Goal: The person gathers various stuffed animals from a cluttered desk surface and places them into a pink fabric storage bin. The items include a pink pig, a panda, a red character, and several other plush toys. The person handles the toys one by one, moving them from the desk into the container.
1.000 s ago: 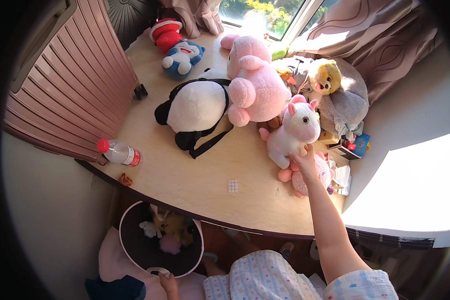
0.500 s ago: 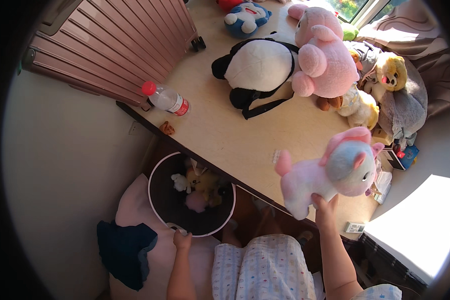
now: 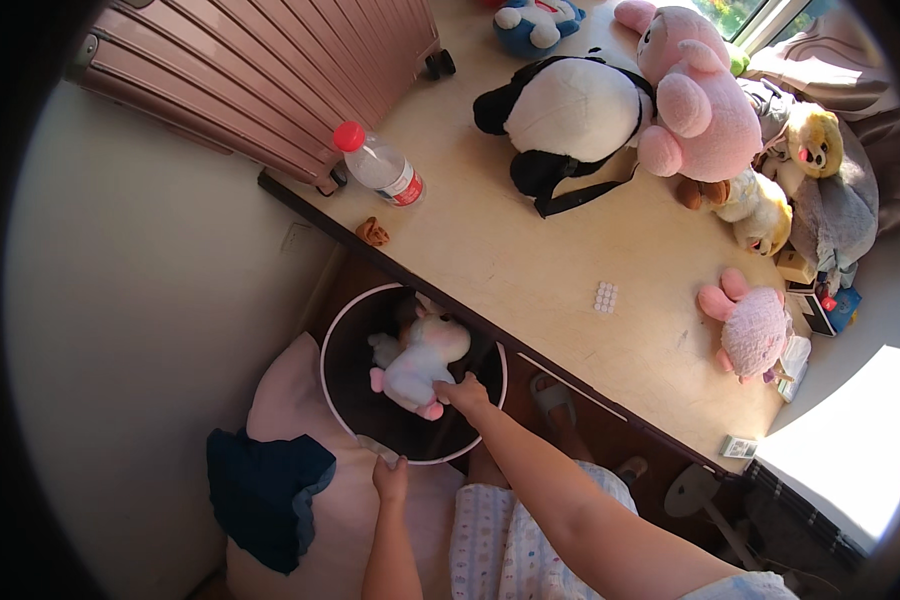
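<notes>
A dark round basket [image 3: 332, 397] with a white rim stands below the table edge. My left hand [image 3: 390, 477] is closed on the handle at its near rim. My right hand [image 3: 463, 393] reaches into the basket's mouth, its fingers round a leg of the white and pink plush unicorn [image 3: 410, 378]. The unicorn lies tilted inside the basket's opening and hides most of the plush toys beneath it. On the table at the right lies a small pink plush toy [image 3: 753, 330].
On the table are a panda plush backpack [image 3: 575, 108], a big pink plush [image 3: 700, 100], a plastic bottle [image 3: 380, 165] with a red cap, and a pink suitcase [image 3: 260, 80]. A dark blue cloth [image 3: 268, 495] lies on the pale pink bedding [image 3: 282, 395].
My right hand has carried the plush unicorn from above the table's right side leftward and down into the basket. The small pink plush behind it now shows. My left hand still holds the handle.
</notes>
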A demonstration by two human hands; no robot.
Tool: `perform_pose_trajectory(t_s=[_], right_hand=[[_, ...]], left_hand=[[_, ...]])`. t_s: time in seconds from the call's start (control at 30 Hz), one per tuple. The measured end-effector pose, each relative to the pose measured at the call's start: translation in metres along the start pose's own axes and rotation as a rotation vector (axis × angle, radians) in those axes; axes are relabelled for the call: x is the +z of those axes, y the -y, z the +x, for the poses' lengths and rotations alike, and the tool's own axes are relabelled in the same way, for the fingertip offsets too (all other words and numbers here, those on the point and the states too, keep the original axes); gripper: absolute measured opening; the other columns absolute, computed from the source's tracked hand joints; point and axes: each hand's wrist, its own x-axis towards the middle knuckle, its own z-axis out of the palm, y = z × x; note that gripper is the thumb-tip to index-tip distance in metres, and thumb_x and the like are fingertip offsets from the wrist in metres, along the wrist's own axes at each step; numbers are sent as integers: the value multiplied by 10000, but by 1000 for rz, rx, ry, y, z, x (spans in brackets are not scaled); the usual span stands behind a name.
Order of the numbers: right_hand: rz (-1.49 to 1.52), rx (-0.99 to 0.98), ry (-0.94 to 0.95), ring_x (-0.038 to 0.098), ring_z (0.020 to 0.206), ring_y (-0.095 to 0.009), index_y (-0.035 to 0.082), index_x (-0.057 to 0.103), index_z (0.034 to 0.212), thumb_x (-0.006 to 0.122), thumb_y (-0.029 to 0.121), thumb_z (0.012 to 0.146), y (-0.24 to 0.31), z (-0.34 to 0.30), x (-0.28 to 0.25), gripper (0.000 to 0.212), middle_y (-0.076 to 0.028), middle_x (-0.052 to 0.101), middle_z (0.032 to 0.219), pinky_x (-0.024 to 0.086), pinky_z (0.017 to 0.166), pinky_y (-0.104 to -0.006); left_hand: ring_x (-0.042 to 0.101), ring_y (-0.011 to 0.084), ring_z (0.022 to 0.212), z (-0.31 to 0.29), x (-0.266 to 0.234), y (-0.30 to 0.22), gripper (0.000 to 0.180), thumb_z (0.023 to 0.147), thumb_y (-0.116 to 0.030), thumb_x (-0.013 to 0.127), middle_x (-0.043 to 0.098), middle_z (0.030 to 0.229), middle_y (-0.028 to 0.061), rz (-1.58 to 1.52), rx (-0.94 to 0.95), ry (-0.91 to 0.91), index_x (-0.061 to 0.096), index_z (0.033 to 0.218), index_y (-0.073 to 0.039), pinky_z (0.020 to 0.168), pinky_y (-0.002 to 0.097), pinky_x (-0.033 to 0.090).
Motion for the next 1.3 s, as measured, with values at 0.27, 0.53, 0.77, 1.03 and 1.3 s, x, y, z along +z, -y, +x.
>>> perform_pose_trajectory(t_s=[0.27, 0.53, 0.77, 1.03, 1.3], right_hand=[[56, -730, -294, 495, 1000, -281, 57, 573, 883, 566, 59, 701, -70, -98, -112, 182, -148, 493, 1088, 426, 833, -345], [-475, -171, -1299, 187, 1212, -372, 151, 341, 1242, 721, 169, 563, -141, -89, -354, 779, -170, 144, 1338, 251, 928, -506], [-353, -237, -1441, 504, 965, -302, 122, 382, 1192, 706, 193, 596, -161, -81, -410, 682, -148, 468, 1109, 433, 750, -394], [73, -1160, -531, 518, 858, -293, 38, 483, 954, 748, 55, 514, -55, -167, -208, 514, -134, 512, 955, 430, 723, -343], [-1049, -1181, -214, 457, 918, -218, 91, 551, 841, 501, 180, 704, -32, -63, -47, 170, -69, 493, 902, 357, 842, -334]], left_hand=[[571, 298, 844, 7, 5, 39, 332, 696, -151, 612, 586, 882, 189, -30, -32, -3, 506, 932, 57, 762, 341, 423], [566, 242, 789, 13, 2, 23, 252, 686, -86, 587, 590, 863, 136, -43, 71, 86, 518, 897, 36, 734, 328, 430], [569, 263, 802, 25, 7, 31, 245, 689, -83, 578, 591, 865, 148, -12, 102, 142, 526, 897, 36, 741, 336, 428], [573, 277, 835, 15, -5, 6, 263, 712, -153, 598, 596, 858, 155, 195, 68, 100, 550, 923, -3, 748, 343, 429], [560, 244, 812, 16, -2, -5, 354, 670, -132, 582, 579, 908, 147, 154, 36, 188, 511, 965, 52, 739, 322, 434]])
